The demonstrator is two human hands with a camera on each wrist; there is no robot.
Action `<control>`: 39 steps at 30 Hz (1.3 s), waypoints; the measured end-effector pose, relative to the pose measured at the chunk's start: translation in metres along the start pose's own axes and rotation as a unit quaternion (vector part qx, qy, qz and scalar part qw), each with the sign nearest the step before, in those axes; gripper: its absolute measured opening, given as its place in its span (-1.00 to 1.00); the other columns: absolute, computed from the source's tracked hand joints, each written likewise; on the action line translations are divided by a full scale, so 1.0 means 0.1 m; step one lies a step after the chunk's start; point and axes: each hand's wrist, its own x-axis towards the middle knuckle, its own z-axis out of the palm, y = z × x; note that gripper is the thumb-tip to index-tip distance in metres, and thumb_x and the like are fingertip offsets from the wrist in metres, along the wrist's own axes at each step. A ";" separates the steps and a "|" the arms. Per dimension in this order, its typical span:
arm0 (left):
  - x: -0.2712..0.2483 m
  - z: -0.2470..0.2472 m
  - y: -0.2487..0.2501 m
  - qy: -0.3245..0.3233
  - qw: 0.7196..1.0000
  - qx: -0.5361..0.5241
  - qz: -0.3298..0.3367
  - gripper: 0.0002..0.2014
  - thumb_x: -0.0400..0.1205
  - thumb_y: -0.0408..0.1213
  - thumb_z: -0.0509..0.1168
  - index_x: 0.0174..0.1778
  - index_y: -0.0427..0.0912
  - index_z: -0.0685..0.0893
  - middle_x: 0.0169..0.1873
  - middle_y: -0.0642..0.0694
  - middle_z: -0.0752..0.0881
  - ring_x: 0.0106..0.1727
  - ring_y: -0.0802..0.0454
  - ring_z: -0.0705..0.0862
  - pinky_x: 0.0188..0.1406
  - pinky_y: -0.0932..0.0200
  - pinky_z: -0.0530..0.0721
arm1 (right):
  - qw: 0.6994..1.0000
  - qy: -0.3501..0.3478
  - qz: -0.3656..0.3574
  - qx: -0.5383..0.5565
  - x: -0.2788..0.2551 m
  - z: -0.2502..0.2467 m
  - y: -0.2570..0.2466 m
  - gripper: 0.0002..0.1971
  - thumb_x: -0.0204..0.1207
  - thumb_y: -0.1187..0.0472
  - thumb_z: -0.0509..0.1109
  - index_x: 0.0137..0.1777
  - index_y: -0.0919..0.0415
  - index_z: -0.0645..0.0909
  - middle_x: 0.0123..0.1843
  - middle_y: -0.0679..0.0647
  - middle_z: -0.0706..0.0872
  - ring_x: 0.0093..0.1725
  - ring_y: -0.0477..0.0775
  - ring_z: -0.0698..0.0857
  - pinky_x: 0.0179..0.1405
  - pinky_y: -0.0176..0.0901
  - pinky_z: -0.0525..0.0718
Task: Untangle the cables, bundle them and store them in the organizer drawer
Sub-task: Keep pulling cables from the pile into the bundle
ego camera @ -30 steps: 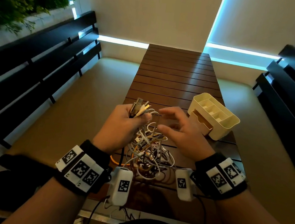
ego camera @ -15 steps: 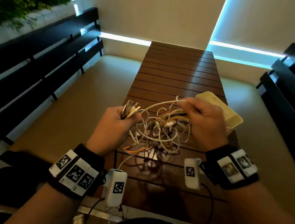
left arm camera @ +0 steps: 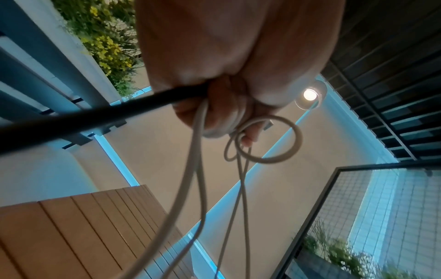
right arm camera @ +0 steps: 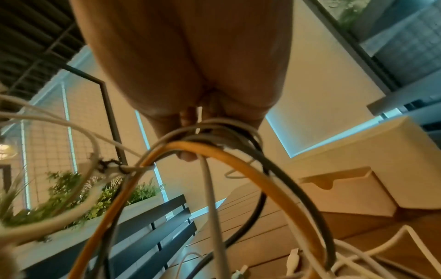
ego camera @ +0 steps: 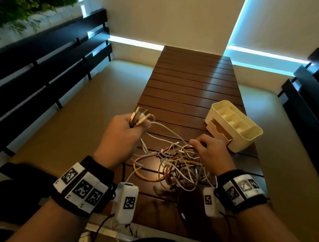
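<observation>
left grip clenches plugs | right grip grasps cables | organizer far right on desk | benches flank

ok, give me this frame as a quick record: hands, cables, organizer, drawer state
left hand: raised, grips a bunch of cable ends
right hand: fingers curled into the cable tangle
cable tangle: white, orange and dark cables, still knotted, on the slatted table
organizer: cream, beyond right hand
drawer: partly open, contents not visible
</observation>
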 end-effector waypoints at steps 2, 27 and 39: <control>0.02 -0.02 0.00 0.014 1.000 0.005 -0.006 -0.72 0.70 -0.19 0.35 -0.12 -0.38 0.73 -0.50 -0.15 0.44 -0.46 0.03 0.38 -0.45 -0.12 0.47 | 0.998 -0.052 0.003 0.043 -0.03 -0.04 -0.01 -0.77 0.61 -0.14 0.35 -0.15 -0.06 0.71 -0.16 -0.04 0.77 -0.10 -0.04 0.74 -0.01 -0.02 0.73; 0.00 -0.74 -0.36 0.230 0.964 0.097 -0.092 -0.77 0.74 -0.17 0.28 -0.22 0.00 0.72 -0.40 -0.06 0.60 -0.46 0.04 0.41 -0.41 0.09 0.38 | 0.953 0.084 -0.094 0.277 -0.22 -0.38 -0.36 -0.82 0.58 0.33 0.44 -0.17 0.02 0.66 -0.14 0.21 0.79 -0.10 0.29 0.80 -0.07 0.05 0.80; -0.13 -0.15 0.11 0.054 0.998 0.025 0.023 -0.80 0.73 -0.15 0.30 -0.13 -0.06 0.79 -0.61 0.15 0.64 -0.60 0.16 0.49 -0.60 0.16 0.45 | 0.959 0.092 -0.153 0.219 -0.19 -0.28 -0.47 -0.86 0.52 0.38 0.51 -0.11 0.12 0.68 -0.21 -0.05 0.73 -0.24 -0.11 0.77 -0.21 -0.33 0.71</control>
